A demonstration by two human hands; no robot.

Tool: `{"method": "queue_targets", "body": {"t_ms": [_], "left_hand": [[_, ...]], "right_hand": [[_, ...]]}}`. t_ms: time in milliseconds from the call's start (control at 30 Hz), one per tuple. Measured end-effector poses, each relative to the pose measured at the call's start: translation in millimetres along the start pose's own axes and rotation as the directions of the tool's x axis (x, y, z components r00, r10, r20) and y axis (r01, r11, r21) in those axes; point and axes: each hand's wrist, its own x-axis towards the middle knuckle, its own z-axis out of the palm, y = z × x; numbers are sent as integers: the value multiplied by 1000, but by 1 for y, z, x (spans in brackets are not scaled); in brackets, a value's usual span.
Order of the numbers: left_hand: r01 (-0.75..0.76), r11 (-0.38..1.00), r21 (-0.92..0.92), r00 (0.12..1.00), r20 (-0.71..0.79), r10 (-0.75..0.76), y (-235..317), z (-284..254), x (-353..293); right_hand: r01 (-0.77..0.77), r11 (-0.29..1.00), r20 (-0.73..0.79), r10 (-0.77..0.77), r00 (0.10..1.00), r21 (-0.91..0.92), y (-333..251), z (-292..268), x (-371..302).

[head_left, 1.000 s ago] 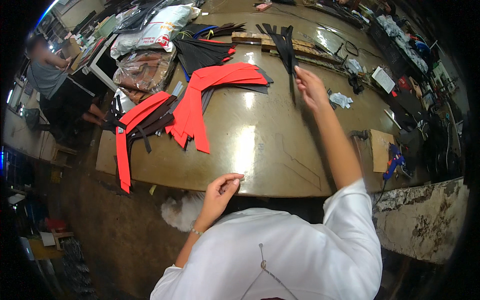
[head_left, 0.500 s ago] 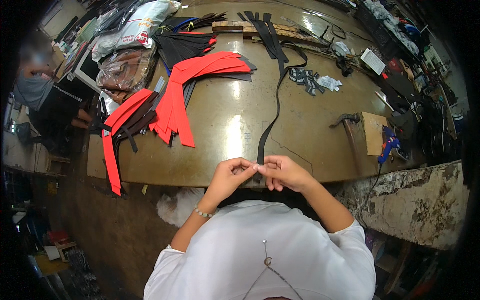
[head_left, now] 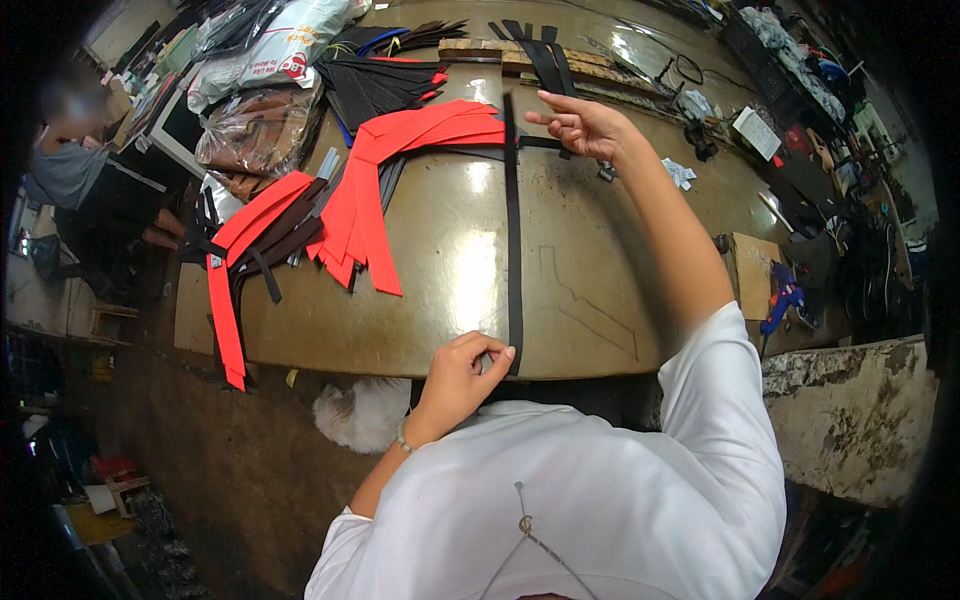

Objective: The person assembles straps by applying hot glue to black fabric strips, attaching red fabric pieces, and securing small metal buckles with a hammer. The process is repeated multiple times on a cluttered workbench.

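From the head camera, the left hand [head_left: 462, 375] pinches the near end of the long black strip [head_left: 514, 240] at the table [head_left: 590, 290] edge, the strip running straight away to the outstretched right hand [head_left: 580, 124], fingers loosely curled at its far end.

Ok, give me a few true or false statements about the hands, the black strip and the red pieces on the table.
1. The left hand pinches the near end of the black strip. True.
2. The right hand rests in the person's lap. False: it is stretched out at the strip's far end.
3. The strip lies stretched straight across the table. True.
4. The red pieces lie right of the strip. False: they lie to its left.
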Motion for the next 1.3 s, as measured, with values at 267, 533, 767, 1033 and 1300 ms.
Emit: {"method": "queue_targets", "body": {"t_ms": [267,533,767,1033,1300], "left_hand": [[32,987,-155,999,-24,-36,-7,-8,5],[-81,992,-95,994,62,87,2,-3,-3],[-212,896,389,974,15,224,2,5,-13],[-396,756,521,904,74,422,-7,0,-9],[-410,762,502,897,71,437,-12,-2,-9]], "right_hand": [[-80,548,44,210,977,-833,101,43,-118],[-164,941,383,275,882,-297,130,38,-102],[313,760,166,-266,949,-569,53,2,14],[321,373,14,-632,775,-870,77,8,32],[381,241,-79,-916,393,-892,92,-10,-171]]}}
